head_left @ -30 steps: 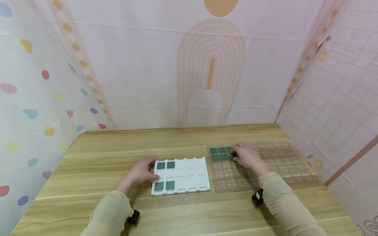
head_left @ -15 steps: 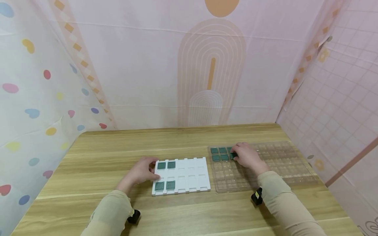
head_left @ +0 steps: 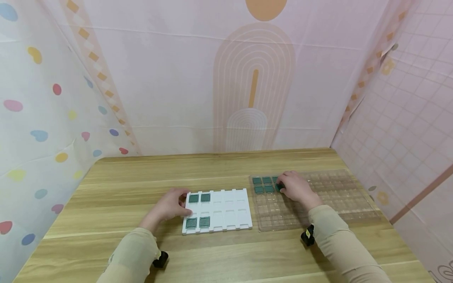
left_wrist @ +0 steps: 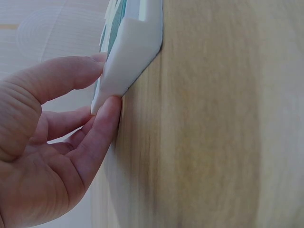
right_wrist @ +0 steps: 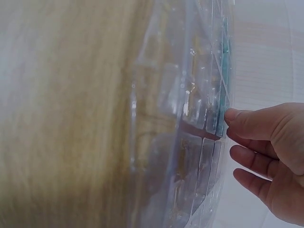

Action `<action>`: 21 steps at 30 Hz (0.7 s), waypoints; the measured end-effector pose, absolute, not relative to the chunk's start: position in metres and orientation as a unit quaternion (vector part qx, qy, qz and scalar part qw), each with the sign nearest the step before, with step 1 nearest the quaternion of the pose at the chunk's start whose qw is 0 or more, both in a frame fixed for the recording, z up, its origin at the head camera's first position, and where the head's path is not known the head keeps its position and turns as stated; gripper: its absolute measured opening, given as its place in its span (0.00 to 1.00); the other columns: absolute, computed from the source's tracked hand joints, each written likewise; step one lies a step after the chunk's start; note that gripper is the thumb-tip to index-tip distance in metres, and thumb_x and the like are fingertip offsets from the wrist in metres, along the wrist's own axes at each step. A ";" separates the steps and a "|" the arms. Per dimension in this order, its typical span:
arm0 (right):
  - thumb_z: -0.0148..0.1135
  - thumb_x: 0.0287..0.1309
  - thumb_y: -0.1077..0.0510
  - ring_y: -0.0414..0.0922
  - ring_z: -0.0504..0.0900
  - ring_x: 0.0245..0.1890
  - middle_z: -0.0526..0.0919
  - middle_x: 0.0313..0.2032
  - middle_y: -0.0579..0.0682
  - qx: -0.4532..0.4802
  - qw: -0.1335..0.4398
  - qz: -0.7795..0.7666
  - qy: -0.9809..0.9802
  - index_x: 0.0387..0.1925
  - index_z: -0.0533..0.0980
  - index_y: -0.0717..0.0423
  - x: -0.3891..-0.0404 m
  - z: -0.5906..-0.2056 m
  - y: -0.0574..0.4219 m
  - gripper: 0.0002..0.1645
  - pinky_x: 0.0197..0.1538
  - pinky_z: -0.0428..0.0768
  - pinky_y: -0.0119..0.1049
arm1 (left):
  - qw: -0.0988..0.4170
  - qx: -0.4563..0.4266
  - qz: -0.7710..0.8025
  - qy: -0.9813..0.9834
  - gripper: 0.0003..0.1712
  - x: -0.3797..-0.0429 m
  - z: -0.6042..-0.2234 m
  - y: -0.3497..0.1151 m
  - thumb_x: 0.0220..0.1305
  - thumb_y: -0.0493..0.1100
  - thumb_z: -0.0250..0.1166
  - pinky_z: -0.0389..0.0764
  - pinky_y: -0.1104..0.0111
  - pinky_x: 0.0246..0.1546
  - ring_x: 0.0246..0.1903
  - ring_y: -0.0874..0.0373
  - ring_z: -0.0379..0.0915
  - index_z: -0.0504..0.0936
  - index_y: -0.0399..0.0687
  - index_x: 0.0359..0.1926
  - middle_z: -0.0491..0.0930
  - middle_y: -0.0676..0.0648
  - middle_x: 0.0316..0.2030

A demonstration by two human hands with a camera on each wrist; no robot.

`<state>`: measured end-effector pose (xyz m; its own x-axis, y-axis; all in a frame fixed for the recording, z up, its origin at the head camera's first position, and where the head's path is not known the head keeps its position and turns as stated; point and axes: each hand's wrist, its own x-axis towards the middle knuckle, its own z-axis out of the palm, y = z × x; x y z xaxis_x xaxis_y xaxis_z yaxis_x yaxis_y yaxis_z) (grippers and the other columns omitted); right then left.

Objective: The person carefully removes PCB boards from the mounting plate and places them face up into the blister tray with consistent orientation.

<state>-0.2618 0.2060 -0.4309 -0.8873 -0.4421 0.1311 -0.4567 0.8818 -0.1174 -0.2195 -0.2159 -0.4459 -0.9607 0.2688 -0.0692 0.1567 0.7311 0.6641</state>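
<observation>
A white tray (head_left: 230, 208) lies on the table with two green square chips (head_left: 205, 197) in its far row and two in its near row. My left hand (head_left: 171, 204) grips its left edge; in the left wrist view the thumb lies on top and the fingertips (left_wrist: 110, 108) reach the side and lower edge. To the right is a clear plastic tray (head_left: 267, 220) with several green chips (head_left: 258, 189) in its far left pockets. My right hand (head_left: 295, 186) pinches a green chip (head_left: 278, 186) there, partly hidden by the fingers; it still sits at its pocket.
The wooden table (head_left: 219, 255) carries both trays, with a narrow gap between them. A patterned curtain (head_left: 170, 98) rises behind the table's far edge, and more printed cloth hangs at both sides. Small black cameras (head_left: 161, 260) are strapped at the wrists.
</observation>
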 end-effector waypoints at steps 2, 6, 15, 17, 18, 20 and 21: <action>0.71 0.54 0.65 0.57 0.77 0.49 0.82 0.45 0.57 0.233 0.050 0.073 -0.968 0.42 0.82 0.58 -0.262 -0.431 0.206 0.12 0.54 0.74 0.52 | 0.079 0.121 0.348 0.926 0.38 -0.219 -0.446 -0.216 0.44 0.35 0.79 0.73 0.62 0.37 0.35 0.53 0.69 0.75 0.28 0.58 0.75 0.42 0.41; 0.71 0.54 0.65 0.57 0.77 0.49 0.81 0.45 0.57 0.232 0.049 0.074 -0.969 0.42 0.81 0.58 -0.262 -0.431 0.206 0.12 0.54 0.74 0.52 | 0.078 0.121 0.347 0.927 0.38 -0.219 -0.445 -0.216 0.44 0.35 0.79 0.73 0.62 0.38 0.35 0.53 0.70 0.75 0.29 0.57 0.75 0.43 0.41; 0.70 0.59 0.58 0.57 0.77 0.48 0.81 0.44 0.56 0.224 0.044 0.107 -0.968 0.42 0.82 0.56 -0.257 -0.431 0.207 0.10 0.51 0.74 0.54 | 0.082 0.118 0.355 0.924 0.38 -0.217 -0.443 -0.215 0.43 0.34 0.79 0.74 0.62 0.39 0.36 0.52 0.70 0.75 0.28 0.58 0.75 0.41 0.42; 0.69 0.60 0.57 0.57 0.78 0.47 0.82 0.44 0.56 0.227 0.048 0.128 -0.964 0.42 0.82 0.57 -0.255 -0.432 0.206 0.10 0.51 0.74 0.55 | 0.083 0.115 0.356 0.924 0.38 -0.217 -0.443 -0.215 0.43 0.34 0.79 0.74 0.62 0.39 0.36 0.52 0.70 0.75 0.28 0.57 0.76 0.41 0.42; 0.69 0.60 0.57 0.57 0.78 0.47 0.83 0.44 0.56 0.227 0.049 0.140 -0.963 0.42 0.82 0.57 -0.254 -0.432 0.205 0.11 0.52 0.74 0.55 | 0.083 0.115 0.356 0.923 0.38 -0.217 -0.443 -0.215 0.43 0.34 0.79 0.73 0.62 0.39 0.36 0.52 0.70 0.75 0.28 0.57 0.76 0.41 0.42; 0.68 0.60 0.58 0.57 0.79 0.48 0.83 0.45 0.56 0.230 0.051 0.165 -0.958 0.43 0.82 0.58 -0.252 -0.433 0.203 0.11 0.53 0.74 0.55 | 0.083 0.116 0.357 0.923 0.39 -0.217 -0.443 -0.215 0.43 0.34 0.79 0.73 0.62 0.39 0.36 0.52 0.70 0.75 0.28 0.58 0.76 0.41 0.42; 0.68 0.60 0.59 0.57 0.79 0.49 0.83 0.45 0.56 0.233 0.054 0.174 -0.955 0.43 0.82 0.59 -0.251 -0.434 0.202 0.11 0.54 0.73 0.55 | 0.082 0.117 0.355 0.924 0.39 -0.217 -0.444 -0.215 0.43 0.35 0.79 0.73 0.62 0.39 0.36 0.52 0.70 0.74 0.27 0.58 0.76 0.41 0.42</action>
